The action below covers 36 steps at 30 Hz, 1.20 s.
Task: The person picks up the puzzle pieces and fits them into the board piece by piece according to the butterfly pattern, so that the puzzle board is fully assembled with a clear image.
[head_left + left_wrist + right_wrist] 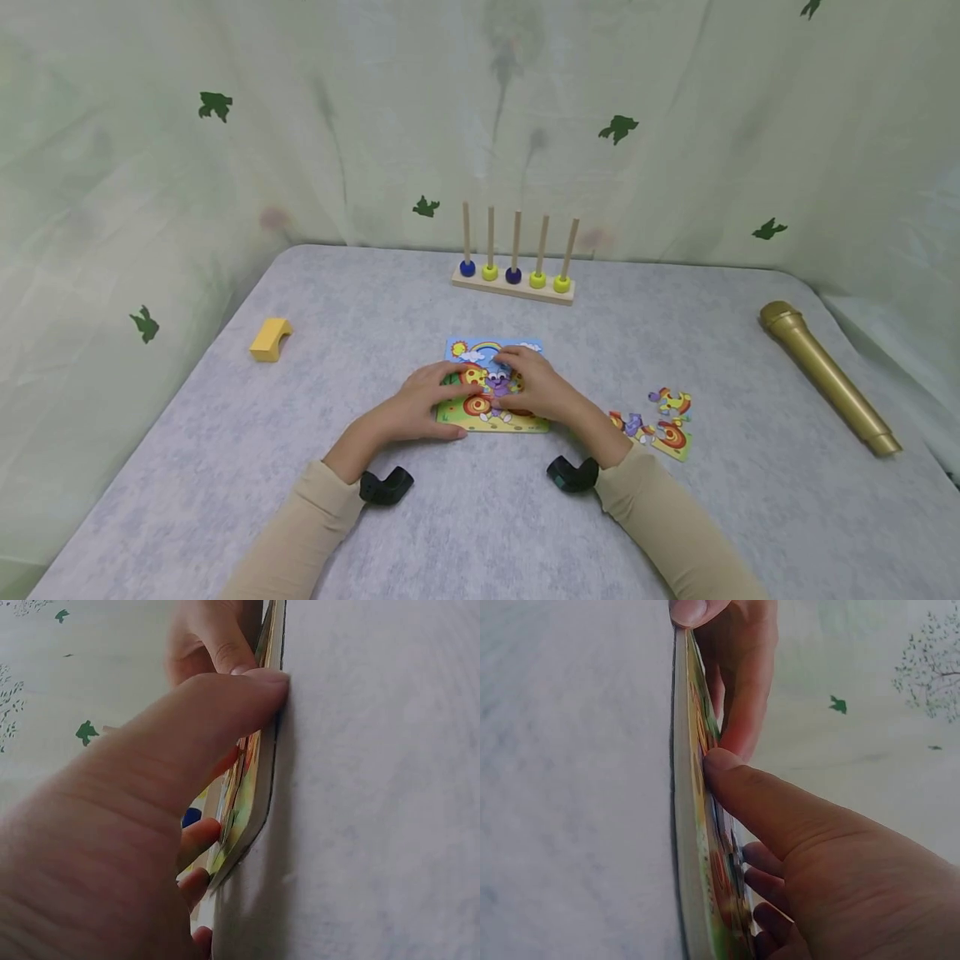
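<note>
A jigsaw puzzle board (495,423) with a bright cartoon of a rainbow, sun and snail-like figures lies flat on the table. My left hand (427,402) rests at its left side, fingers spread over the picture. In the left wrist view, the left thumb (232,694) touches the near edge. From the other side my right hand (542,385) reaches over the board. Its thumb (754,787) presses on the picture in the right wrist view, and the fingers lie towards the top. Both hands partly cover the picture. Several loose puzzle pieces (673,435) lie beside the right forearm.
Behind the board stands a wooden peg stand (513,287) with blue and yellow beads. A yellow arched block (270,340) sits at the left, and a gold microphone (828,375) at the right. A pale curtain (360,108) hangs behind the table.
</note>
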Tool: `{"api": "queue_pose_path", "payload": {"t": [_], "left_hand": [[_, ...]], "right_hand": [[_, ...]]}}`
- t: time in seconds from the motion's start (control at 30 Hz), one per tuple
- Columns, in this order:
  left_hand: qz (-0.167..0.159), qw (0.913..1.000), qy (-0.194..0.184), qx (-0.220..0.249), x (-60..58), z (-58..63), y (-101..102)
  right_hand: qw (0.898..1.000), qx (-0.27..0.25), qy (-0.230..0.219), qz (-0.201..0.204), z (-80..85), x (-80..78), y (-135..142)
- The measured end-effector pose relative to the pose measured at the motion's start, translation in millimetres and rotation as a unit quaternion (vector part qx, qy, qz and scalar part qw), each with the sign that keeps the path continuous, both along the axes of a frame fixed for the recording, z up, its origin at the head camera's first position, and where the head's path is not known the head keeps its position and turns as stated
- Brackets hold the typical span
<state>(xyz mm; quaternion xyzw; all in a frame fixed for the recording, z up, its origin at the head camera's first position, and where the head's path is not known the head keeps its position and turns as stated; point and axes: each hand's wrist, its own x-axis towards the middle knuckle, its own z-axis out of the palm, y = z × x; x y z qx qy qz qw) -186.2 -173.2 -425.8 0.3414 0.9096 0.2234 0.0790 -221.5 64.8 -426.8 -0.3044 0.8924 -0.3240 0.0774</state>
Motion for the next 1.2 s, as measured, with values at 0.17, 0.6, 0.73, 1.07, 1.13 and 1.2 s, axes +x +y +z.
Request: {"api": "queue_pose_path", "payload": {"t": [0.17, 0.6, 0.73, 1.07, 1.13, 1.2], "left_hand": [[-0.001, 1.0, 0.002, 0.002, -0.6, -1.0, -1.5], [0.003, 1.0, 0.002, 0.009, 0.2, 0.2, -2.6], [0.004, 0.9999, 0.001, 0.01, 0.5, 0.3, -2.7], [0.001, 0.9999, 0.008, 0.013, -1.4, -3.7, -2.5], [0.0, 0.9998, 0.011, 0.014, -1.9, -3.8, -1.9], [-0.001, 0.9998, 0.013, 0.015, -2.1, -3.4, -1.2]], "right_hand": [[1.0, 0.003, 0.016, 0.005, -3.2, -2.4, -1.5], [1.0, 0.006, -0.004, -0.007, -3.8, -4.2, -4.7], [1.0, 0.006, -0.009, -0.007, -3.8, -3.9, -4.9], [0.998, -0.016, -0.059, -0.005, 6.6, -0.9, -2.4], [0.996, -0.04, -0.077, -0.003, 16.5, 2.4, 0.7], [0.995, -0.059, -0.08, -0.005, 26.2, 6.0, 6.5]]}}
